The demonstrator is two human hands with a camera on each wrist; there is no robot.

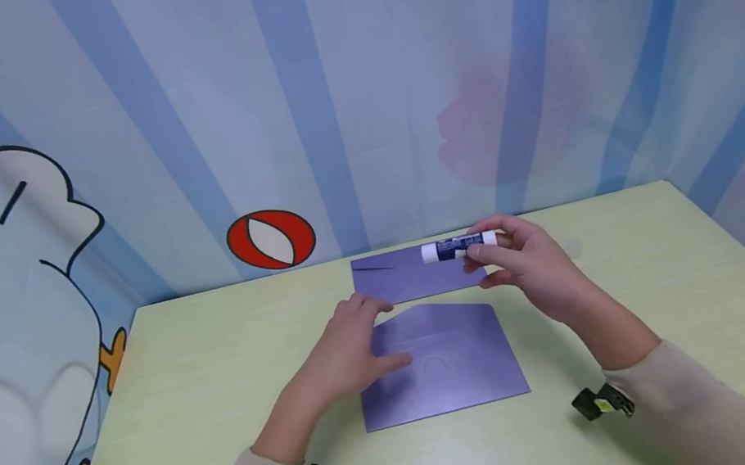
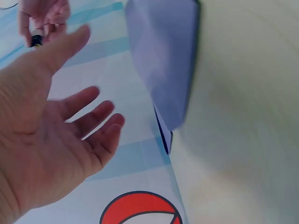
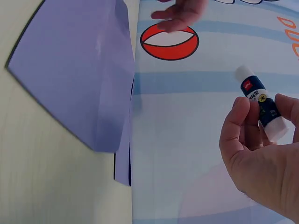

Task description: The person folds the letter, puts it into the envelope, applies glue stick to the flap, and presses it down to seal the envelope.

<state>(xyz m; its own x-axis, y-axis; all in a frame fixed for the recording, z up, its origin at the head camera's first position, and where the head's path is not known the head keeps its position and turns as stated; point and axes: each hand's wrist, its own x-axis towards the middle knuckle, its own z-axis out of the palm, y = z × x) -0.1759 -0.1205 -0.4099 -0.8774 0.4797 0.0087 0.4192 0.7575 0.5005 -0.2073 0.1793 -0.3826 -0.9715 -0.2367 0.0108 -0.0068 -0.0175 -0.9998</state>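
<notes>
In the head view a glue stick (image 1: pixel 450 249), dark blue with white ends, is held level by my right hand (image 1: pixel 524 264) above the far envelope. The right wrist view shows the same glue stick (image 3: pixel 260 100) between thumb and fingers, its white cap on. My left hand (image 1: pixel 345 354) hovers over the left side of the near purple envelope (image 1: pixel 450 377), whose flap is unfolded away from me. Its fingers are spread and relaxed, holding nothing, as the left hand (image 2: pixel 60 135) in the left wrist view also shows. A second purple envelope (image 1: pixel 403 281) lies behind it.
The pale wooden table (image 1: pixel 215 360) ends at the back against a blue striped curtain (image 1: pixel 386 97) with cartoon figures. A red and white ball (image 1: pixel 271 239) is printed on it. Small dark devices, one a wrist camera (image 1: pixel 602 401), are strapped at both sleeves.
</notes>
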